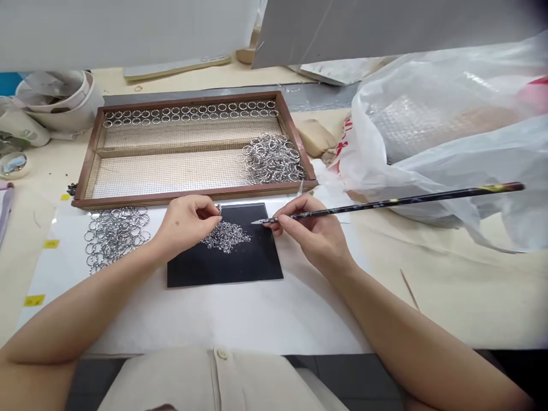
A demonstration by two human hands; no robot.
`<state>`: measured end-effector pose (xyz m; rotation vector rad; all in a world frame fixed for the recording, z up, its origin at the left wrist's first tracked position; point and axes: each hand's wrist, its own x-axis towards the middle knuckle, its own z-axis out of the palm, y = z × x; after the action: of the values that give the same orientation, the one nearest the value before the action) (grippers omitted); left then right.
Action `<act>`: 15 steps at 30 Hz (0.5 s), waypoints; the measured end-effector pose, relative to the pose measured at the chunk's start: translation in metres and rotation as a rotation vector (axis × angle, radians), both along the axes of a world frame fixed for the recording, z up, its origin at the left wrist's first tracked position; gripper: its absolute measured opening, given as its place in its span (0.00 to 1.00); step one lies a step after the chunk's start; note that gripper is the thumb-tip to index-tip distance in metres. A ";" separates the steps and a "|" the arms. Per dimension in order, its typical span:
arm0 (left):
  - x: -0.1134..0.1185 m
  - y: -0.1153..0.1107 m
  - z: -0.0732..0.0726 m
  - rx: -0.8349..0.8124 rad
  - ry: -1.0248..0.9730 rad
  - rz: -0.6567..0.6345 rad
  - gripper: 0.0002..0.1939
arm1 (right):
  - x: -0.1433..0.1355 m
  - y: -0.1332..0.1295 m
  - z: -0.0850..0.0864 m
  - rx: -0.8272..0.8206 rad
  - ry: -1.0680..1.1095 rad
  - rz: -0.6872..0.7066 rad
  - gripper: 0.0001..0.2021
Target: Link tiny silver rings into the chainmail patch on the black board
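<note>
My left hand (188,224) is closed in a pinch on a small silver ring (220,209), of which only a part shows past the fingertips. Beneath it, a heap of tiny shiny stones (226,237) lies on a black mat (257,262). My right hand (314,234) grips a long dark brush (372,205) near its pale tip, which points left over the mat's upper right part. To the left of the mat is a loose pile of silver rings (115,237) on white paper.
A wood-framed mesh tray (171,197) behind the mat holds two rows of rings and a ring heap (272,160). Plastic bags (428,131) fill the right back. White tubs (81,103) stand at the back left. A thin stick (409,288) lies at the right.
</note>
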<state>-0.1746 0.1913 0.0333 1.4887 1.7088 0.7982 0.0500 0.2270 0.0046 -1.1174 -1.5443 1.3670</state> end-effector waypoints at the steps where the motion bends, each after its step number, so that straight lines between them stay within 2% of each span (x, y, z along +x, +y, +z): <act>1: 0.000 0.000 -0.001 -0.001 0.009 -0.014 0.03 | 0.001 0.000 0.000 0.020 -0.015 0.004 0.05; 8: 0.003 0.005 -0.005 0.076 0.075 -0.092 0.04 | 0.004 -0.006 -0.004 0.085 -0.062 0.042 0.08; 15: 0.002 0.008 -0.008 0.067 0.068 -0.118 0.05 | 0.004 -0.006 -0.006 0.129 -0.093 0.058 0.08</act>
<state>-0.1724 0.1995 0.0249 1.6627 1.6397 0.7563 0.0537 0.2208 -0.0016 -1.0770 -1.7187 1.2495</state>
